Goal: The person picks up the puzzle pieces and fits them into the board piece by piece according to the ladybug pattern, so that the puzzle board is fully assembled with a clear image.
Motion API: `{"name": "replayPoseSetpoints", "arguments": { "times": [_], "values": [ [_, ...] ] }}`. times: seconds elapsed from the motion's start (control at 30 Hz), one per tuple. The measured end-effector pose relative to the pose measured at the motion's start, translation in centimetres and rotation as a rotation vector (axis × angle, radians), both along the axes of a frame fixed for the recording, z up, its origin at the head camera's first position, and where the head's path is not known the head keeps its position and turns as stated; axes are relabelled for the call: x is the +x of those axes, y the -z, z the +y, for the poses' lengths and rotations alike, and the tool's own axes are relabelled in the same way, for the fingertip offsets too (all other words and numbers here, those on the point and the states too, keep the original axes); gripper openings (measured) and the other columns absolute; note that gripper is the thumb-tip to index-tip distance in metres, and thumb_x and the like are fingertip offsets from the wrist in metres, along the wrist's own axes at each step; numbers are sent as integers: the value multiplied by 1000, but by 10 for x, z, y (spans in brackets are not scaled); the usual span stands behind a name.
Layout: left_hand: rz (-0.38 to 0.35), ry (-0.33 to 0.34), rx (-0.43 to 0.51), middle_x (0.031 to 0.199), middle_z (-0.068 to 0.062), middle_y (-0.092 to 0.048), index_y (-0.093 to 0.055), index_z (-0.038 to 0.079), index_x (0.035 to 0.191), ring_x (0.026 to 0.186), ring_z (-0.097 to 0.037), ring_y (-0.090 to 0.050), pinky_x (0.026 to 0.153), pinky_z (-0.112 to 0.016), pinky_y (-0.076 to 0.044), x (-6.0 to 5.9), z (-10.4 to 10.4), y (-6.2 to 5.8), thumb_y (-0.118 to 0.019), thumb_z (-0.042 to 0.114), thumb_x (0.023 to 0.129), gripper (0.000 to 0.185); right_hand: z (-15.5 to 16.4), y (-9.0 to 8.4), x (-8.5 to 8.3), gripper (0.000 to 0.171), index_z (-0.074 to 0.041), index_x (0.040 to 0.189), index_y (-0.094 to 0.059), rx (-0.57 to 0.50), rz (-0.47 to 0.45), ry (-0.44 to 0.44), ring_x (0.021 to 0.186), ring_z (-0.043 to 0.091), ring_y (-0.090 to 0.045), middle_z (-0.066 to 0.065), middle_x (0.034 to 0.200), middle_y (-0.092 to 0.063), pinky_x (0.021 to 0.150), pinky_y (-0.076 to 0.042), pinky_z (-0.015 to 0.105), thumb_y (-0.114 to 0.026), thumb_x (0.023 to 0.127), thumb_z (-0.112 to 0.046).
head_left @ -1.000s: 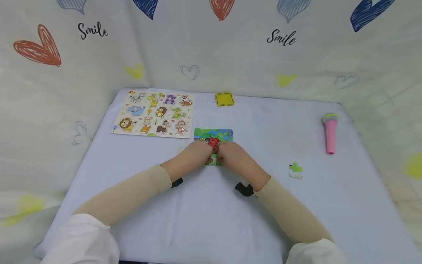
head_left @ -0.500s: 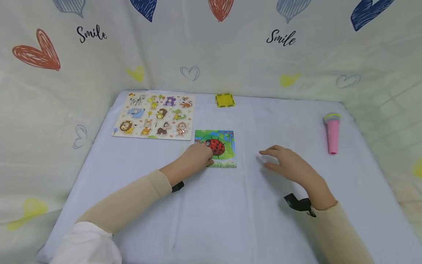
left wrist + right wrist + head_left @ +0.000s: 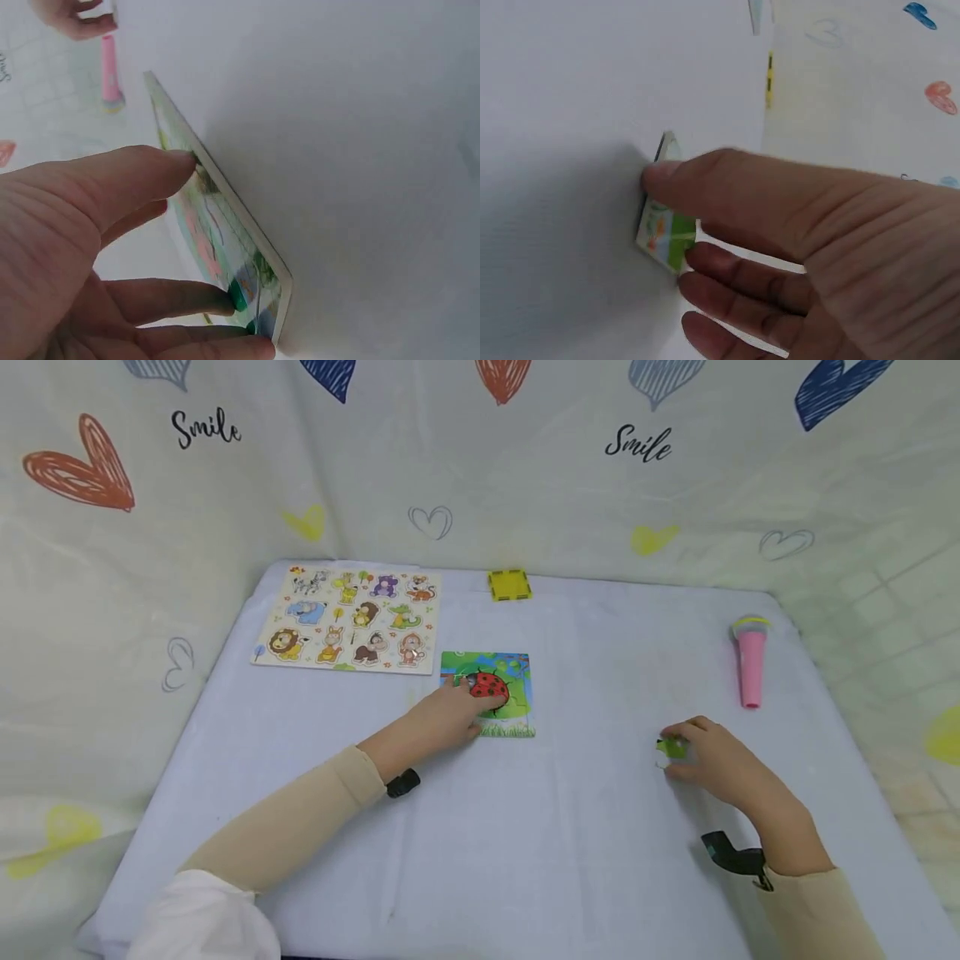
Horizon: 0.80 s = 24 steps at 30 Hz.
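A square ladybug jigsaw puzzle (image 3: 519,692) lies flat on the white-covered table. My left hand (image 3: 444,717) rests on its left part, index finger stretched across the ladybug. Thumb and fingertips touch the puzzle's surface near its edges in the left wrist view. Away to the right, my right hand (image 3: 731,770) pinches a loose green-and-white puzzle piece (image 3: 672,748) between thumb and fingers. The right wrist view shows the thumb (image 3: 679,184) over one edge of this piece, with fingers at the opposite side; part of its picture is covered.
An animal puzzle board (image 3: 347,620) sits at the back left. A yellow square tile (image 3: 510,585) lies near the back edge. The pink toy microphone (image 3: 751,664) is on the right, beyond my right hand. A printed curtain (image 3: 525,468) closes off the back.
My right hand has left the ladybug puzzle and moved right to the loose piece, which it now pinches. The left hand has stayed on the puzzle, its index finger now straighter.
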<state>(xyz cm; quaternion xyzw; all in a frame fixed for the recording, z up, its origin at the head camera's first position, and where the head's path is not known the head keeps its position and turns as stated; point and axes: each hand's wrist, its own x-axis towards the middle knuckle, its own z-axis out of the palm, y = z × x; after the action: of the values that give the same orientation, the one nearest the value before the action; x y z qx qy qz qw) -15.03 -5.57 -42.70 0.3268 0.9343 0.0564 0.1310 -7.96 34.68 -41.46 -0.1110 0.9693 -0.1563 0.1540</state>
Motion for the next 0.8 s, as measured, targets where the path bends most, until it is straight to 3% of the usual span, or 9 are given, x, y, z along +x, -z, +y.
{"name": "replayPoseSetpoints", "arguments": {
  "times": [0.07, 0.17, 0.37, 0.5, 0.8],
  "values": [
    [-26, 2, 2, 145, -33, -55, -56, 25, 151, 138, -56, -47, 114, -59, -42, 0, -1, -1, -66, 21, 102, 51, -5, 2, -1, 60, 6, 134, -57, -37, 4, 8, 117, 44, -56, 27, 126, -58, 96, -49, 61, -82, 87, -20],
    [-64, -3, 9, 148, -41, -46, -57, 22, 150, 139, -63, -40, 109, -60, -46, 1, -1, -2, -65, 20, 102, 48, -20, 4, -6, 61, 5, 136, -55, -117, 12, 17, 116, 39, -59, 22, 125, -57, 95, -51, 55, -81, 87, -21],
    [-70, -14, 11, 149, -37, -47, -58, 22, 150, 141, -61, -38, 116, -60, -40, 2, -3, -4, -63, 19, 101, 49, -70, 5, -24, 52, 1, 133, -59, -236, 71, -65, 109, 31, -63, 17, 127, -53, 91, -55, 48, -79, 89, -18],
    [-81, -26, 28, 152, -33, -47, -58, 22, 150, 145, -58, -36, 120, -59, -34, 3, -4, -5, -67, 24, 99, 51, -105, 5, -37, 53, 0, 134, -61, -244, 109, -136, 105, 27, -64, 15, 129, -56, 89, -55, 44, -79, 88, -18],
    [-56, -52, 14, 156, -33, -42, -56, 23, 151, 147, -58, -31, 115, -59, -41, 7, -6, 0, -72, 39, 96, 60, -161, 17, -53, 55, -4, 134, -59, -229, 125, -228, 108, 27, -64, 12, 128, -61, 90, -56, 45, -81, 87, -20]
  ]
}}
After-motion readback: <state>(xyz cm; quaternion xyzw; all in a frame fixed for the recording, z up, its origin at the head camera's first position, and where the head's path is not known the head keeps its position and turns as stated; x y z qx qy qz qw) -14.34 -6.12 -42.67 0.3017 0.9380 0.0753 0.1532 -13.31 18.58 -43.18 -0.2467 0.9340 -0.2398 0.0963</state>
